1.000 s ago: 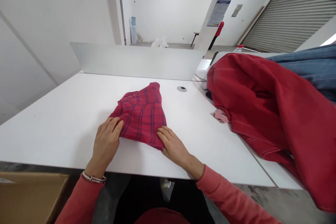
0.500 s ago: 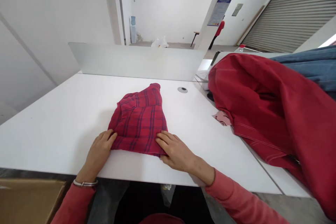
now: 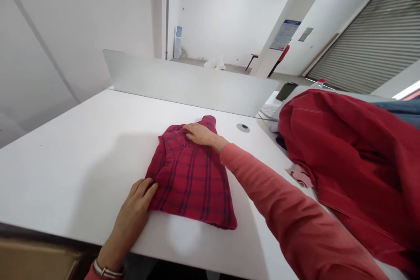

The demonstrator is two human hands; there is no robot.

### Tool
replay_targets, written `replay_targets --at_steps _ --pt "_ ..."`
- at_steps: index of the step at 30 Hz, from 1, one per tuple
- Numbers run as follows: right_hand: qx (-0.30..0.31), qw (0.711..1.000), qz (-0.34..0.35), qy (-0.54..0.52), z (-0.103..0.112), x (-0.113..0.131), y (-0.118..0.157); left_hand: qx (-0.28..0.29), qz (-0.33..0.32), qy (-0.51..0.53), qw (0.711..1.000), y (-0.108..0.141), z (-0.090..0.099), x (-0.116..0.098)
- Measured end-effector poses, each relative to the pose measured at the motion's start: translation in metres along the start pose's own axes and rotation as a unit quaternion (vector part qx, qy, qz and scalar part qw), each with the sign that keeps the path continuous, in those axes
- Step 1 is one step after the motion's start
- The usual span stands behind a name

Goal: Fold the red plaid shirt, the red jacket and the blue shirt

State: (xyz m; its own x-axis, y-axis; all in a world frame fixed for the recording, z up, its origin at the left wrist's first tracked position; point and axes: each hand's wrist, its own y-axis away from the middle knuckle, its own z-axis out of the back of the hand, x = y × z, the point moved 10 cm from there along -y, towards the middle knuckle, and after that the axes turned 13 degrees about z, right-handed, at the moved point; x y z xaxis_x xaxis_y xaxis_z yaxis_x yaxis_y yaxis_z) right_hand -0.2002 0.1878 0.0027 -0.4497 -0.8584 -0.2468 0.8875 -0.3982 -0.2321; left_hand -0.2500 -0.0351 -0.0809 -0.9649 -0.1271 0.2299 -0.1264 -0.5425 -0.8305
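Observation:
A folded red plaid shirt [image 3: 197, 179] with dark blue lines lies on the white table [image 3: 95, 153], its narrower end pointing away from me. At its lower left edge, my left hand [image 3: 136, 203] has its fingers closed over the cloth; the thumb is hidden. My right hand [image 3: 201, 134] reaches across the shirt and rests on its upper part near the narrow end, fingers stretched over the fabric. The near right corner of the shirt lies untouched on the table.
A large red garment [image 3: 348, 162] is heaped on the right, with blue denim cloth [image 3: 403, 111] behind it and a small pink piece of cloth [image 3: 300, 175] beside it. A low frosted panel [image 3: 183, 81] borders the far side. A cardboard box [image 3: 36, 258] stands below at left.
My right hand has left the near right corner and moved up to the shirt's far part. My left hand stays at the left edge. The view has tilted and shifted.

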Motion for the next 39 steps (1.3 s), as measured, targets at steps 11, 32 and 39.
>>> replay_targets --at_steps 11,32,39 --pt "0.065 0.997 0.016 0.045 -0.027 -0.002 -0.056 -0.013 0.027 0.001 1.000 0.002 -0.001 0.007" --pt "0.001 0.995 -0.102 0.017 -0.043 -0.026 -0.054 -0.023 0.070 0.006 0.997 0.004 0.003 0.012" --pt "-0.050 0.991 -0.121 -0.002 -0.032 -0.023 -0.045 -0.044 0.106 0.003 0.993 0.004 0.014 0.016"
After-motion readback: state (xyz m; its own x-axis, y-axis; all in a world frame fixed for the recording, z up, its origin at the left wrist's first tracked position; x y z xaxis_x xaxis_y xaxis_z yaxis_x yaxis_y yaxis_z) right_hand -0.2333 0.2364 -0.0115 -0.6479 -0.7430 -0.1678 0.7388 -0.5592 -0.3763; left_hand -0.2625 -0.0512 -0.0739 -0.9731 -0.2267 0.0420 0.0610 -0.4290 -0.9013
